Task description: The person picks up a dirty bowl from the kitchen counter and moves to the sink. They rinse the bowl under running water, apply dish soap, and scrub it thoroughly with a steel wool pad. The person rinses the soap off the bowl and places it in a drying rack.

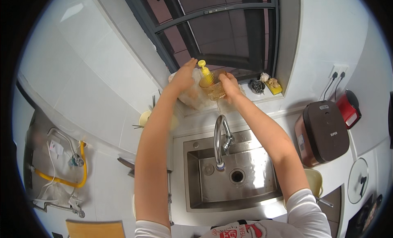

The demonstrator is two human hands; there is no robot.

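My right hand (228, 86) grips a transparent amber bowl or cup (213, 91) by its side, raised beyond the tap near the windowsill. A yellow pump dispenser (204, 69) stands behind the bowl, and its lower part shows through the amber wall. My left hand (184, 76) reaches over a clear plastic bag (195, 95), left of the dispenser. Its fingers are stretched out, and I see nothing held in it; whether it touches the bag is unclear. Below my arms is a stainless steel sink (215, 188) with a chrome tap (218, 139).
On the sill's right sit a small dark-filled cup (257, 86), garlic (264, 77) and ginger on a yellow sponge (275, 88). A brown Supor appliance (327, 130) and a red kettle (348, 109) stand right. Left are a knife (126, 163) and a yellow hose (82, 164).
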